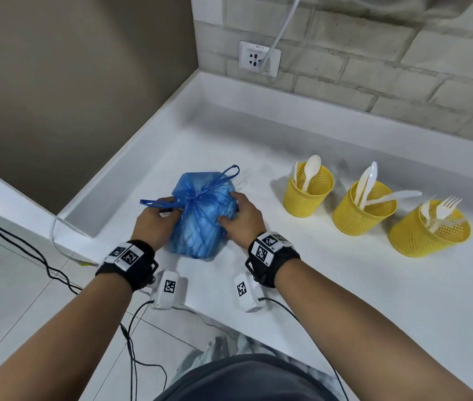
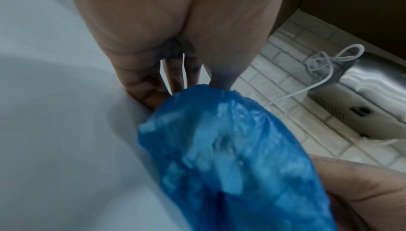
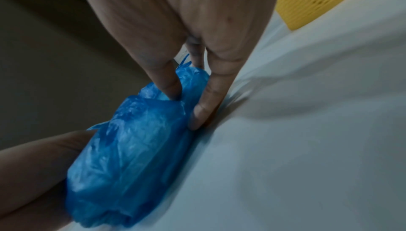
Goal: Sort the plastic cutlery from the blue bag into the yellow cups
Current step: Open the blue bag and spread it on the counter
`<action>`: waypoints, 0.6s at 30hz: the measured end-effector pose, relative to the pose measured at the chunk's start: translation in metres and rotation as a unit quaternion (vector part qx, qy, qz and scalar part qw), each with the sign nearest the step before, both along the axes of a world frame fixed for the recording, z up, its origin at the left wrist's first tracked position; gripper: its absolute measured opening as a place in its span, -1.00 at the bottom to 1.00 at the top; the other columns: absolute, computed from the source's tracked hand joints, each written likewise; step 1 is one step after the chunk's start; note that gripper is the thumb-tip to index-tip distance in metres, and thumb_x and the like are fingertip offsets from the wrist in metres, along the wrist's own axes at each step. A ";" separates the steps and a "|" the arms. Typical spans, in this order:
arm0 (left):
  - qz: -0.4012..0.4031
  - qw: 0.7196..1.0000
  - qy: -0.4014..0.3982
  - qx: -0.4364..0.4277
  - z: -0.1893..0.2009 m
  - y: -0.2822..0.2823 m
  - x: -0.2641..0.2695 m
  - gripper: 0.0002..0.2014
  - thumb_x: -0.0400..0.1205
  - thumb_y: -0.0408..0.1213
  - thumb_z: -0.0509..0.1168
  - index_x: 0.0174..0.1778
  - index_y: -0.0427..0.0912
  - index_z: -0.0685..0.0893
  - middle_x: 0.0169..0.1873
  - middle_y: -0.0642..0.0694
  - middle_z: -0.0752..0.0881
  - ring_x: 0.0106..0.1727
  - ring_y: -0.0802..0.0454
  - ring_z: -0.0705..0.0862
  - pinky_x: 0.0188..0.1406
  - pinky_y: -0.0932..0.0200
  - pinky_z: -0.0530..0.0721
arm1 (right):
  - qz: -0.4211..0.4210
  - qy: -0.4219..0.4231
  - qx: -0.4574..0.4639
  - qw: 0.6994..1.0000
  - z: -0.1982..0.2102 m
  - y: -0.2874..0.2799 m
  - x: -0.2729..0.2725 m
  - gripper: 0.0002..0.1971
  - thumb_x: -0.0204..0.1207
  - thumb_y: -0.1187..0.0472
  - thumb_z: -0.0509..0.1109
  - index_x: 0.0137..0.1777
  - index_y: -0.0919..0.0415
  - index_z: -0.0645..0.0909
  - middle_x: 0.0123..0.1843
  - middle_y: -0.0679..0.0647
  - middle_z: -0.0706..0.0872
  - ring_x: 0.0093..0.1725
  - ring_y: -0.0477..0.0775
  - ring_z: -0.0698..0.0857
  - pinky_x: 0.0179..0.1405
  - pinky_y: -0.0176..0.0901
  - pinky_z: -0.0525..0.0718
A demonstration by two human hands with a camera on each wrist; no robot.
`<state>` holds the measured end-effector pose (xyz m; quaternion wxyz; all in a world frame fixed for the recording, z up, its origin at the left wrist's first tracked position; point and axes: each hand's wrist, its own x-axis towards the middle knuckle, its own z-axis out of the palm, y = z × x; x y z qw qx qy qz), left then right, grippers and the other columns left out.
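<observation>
A tied blue plastic bag (image 1: 200, 224) lies on the white counter (image 1: 330, 285), knotted at its top with two loose handle loops. My left hand (image 1: 157, 221) grips its left side just under the knot, and my right hand (image 1: 238, 218) grips its right side. In the right wrist view the thumb (image 3: 169, 87) presses into the bag (image 3: 131, 148). In the left wrist view my fingers (image 2: 151, 88) go down behind the bag (image 2: 230, 156). Right of the bag stand three yellow mesh cups: one with spoons (image 1: 307, 195), one with knives (image 1: 364, 215), one with forks (image 1: 429, 235). The bag's contents are hidden.
Two white tagged boxes (image 1: 168, 289) (image 1: 248, 292) with black cables sit near the counter's front edge. The counter drops off to the floor on the left. A wall socket (image 1: 259, 57) with a white cable is at the back corner. A steel appliance (image 2: 362, 104) shows in the left wrist view.
</observation>
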<state>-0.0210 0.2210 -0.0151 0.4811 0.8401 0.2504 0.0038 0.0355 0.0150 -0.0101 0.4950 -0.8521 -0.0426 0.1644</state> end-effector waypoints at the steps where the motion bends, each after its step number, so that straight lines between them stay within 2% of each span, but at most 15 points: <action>1: -0.002 1.000 0.003 -0.004 0.000 -0.003 -0.004 -0.62 0.62 -0.03 0.31 0.37 0.13 0.71 0.21 0.11 0.79 0.26 0.08 0.73 0.22 0.13 0.62 | 0.000 -0.001 0.003 1.000 0.000 -0.005 -0.005 -0.33 0.49 0.20 0.57 0.60 0.10 0.46 0.32 0.17 0.75 0.26 0.23 0.75 0.32 0.16 0.74; 4: 0.005 1.000 0.008 -0.019 -0.001 -0.016 -0.020 -0.66 0.67 -0.09 0.35 0.38 0.15 0.67 0.17 0.08 0.78 0.20 0.06 0.74 0.10 0.18 0.63 | -0.002 -0.006 0.013 1.000 -0.005 -0.022 -0.022 -0.31 0.45 0.14 0.58 0.59 0.04 0.46 0.33 0.14 0.74 0.26 0.22 0.75 0.24 0.24 0.78; 8: -0.012 1.000 0.004 -0.023 0.003 -0.039 -0.043 -0.69 0.65 -0.15 0.40 0.32 0.11 0.67 0.04 0.15 0.79 0.05 0.19 0.77 -0.19 0.35 0.56 | -0.006 -0.014 0.030 0.999 -0.012 -0.052 -0.046 -0.32 0.45 0.09 0.57 0.59 0.01 0.48 0.35 0.09 0.72 0.26 0.18 0.75 0.22 0.27 0.78; 10: -0.025 0.999 0.000 -0.029 0.004 -0.050 -0.052 -0.68 0.63 -0.17 0.45 0.30 0.10 0.68 0.03 0.15 0.79 0.00 0.23 0.78 -0.23 0.39 0.56 | -0.010 -0.012 0.032 0.999 -0.015 -0.068 -0.057 -0.32 0.46 0.08 0.57 0.59 0.01 0.48 0.32 0.05 0.71 0.25 0.18 0.75 0.23 0.28 0.77; 12: -0.038 0.999 -0.006 -0.032 0.006 -0.060 -0.060 -0.69 0.60 -0.20 0.50 0.25 0.08 0.69 0.01 0.15 0.81 -0.08 0.24 0.80 -0.28 0.44 0.58 | -0.014 -0.007 0.036 0.999 -0.016 -0.083 -0.067 -0.32 0.43 0.07 0.55 0.58 -0.01 0.48 0.24 -0.08 0.68 0.23 0.19 0.76 0.22 0.30 0.77; 15: -0.068 0.996 -0.017 -0.047 0.006 -0.078 -0.069 -0.69 0.54 -0.28 0.56 0.16 0.04 0.72 -0.02 0.13 0.83 -0.13 0.23 0.81 -0.29 0.52 0.61 | -0.026 0.000 0.036 0.999 -0.018 -0.109 -0.081 -0.34 0.48 0.20 0.57 0.58 0.01 0.49 0.09 -0.30 0.59 0.11 0.10 0.73 0.23 0.30 0.76; 18: -0.103 0.993 -0.011 -0.048 0.009 -0.098 -0.074 -0.68 0.52 -0.31 0.58 0.14 0.03 0.71 -0.02 0.16 0.81 -0.14 0.38 0.75 -0.24 0.56 0.58 | -0.040 -0.002 0.032 0.999 -0.019 -0.134 -0.094 -0.35 0.50 0.27 0.56 0.58 0.01 0.49 0.09 -0.32 0.59 0.03 -0.02 0.66 0.23 0.24 0.77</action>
